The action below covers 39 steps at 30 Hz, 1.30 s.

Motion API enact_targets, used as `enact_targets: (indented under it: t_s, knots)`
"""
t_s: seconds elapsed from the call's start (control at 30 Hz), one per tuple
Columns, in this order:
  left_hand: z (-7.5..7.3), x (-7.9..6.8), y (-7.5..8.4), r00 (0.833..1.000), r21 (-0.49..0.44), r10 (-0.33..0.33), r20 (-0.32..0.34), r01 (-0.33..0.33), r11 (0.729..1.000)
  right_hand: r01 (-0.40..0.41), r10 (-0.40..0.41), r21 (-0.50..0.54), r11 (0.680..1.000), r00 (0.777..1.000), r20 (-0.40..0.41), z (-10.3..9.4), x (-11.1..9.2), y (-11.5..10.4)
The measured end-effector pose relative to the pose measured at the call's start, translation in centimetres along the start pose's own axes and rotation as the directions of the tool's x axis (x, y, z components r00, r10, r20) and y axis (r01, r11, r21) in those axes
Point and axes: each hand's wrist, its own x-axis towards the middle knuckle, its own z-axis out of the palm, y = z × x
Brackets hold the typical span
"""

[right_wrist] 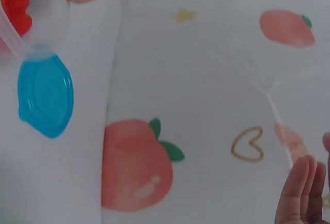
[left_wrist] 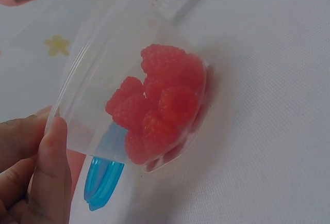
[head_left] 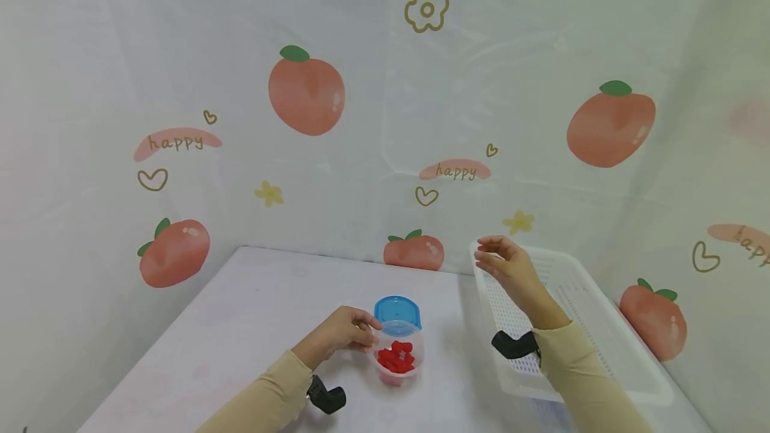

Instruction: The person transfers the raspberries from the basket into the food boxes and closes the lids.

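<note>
My left hand (head_left: 343, 334) pinches the rim of a small clear plastic tub (left_wrist: 98, 105) between thumb and fingers. Red raspberries (left_wrist: 160, 100) lie heaped in the bottom of it, several of them showing through the wall. Just behind the tub on the table is a blue lid (head_left: 398, 311), partly covered by the tub in the head view. My right hand (head_left: 508, 269) hovers over the left side of a white plastic basket (head_left: 637, 346), with its fingers loosely bent and nothing visible in them.
The basket has perforated walls and takes up the right side of the white table (head_left: 259, 299). A pale curtain (head_left: 361, 172) printed with peaches and hearts hangs along the table's back edge. Black wrist cameras (head_left: 327, 396) sit on both wrists.
</note>
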Motion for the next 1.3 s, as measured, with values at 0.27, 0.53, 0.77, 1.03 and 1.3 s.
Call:
enact_targets:
  t_s: [0.27,0.53,0.77,1.03,1.3]
  knots:
    - [0.0,0.1,0.0,1.0,-0.012,-0.007,0.004,0.007,1.0,0.053,-0.05,0.047,0.997,0.996,-0.074,-3.1,0.5,0.7]
    - [0.1,0.2,0.0,1.0,-0.01,-0.009,-0.004,0.009,1.0,0.008,-0.003,0.04,0.999,0.993,-0.118,-6.0,0.2,2.6]
    - [0.0,0.2,-0.2,1.0,-0.002,-0.011,-0.015,0.011,1.0,-0.155,0.15,-0.049,0.987,0.984,-0.092,-7.9,-0.2,4.4]
    - [0.0,0.2,-0.2,1.0,0.003,-0.009,-0.012,0.009,1.0,-0.317,0.323,-0.224,0.922,0.946,-0.008,-9.2,-0.3,6.7]
    - [0.0,0.0,0.0,1.0,0.004,-0.004,-0.007,0.004,1.0,-0.405,0.466,-0.386,0.829,0.881,0.077,-9.5,-0.5,8.1]
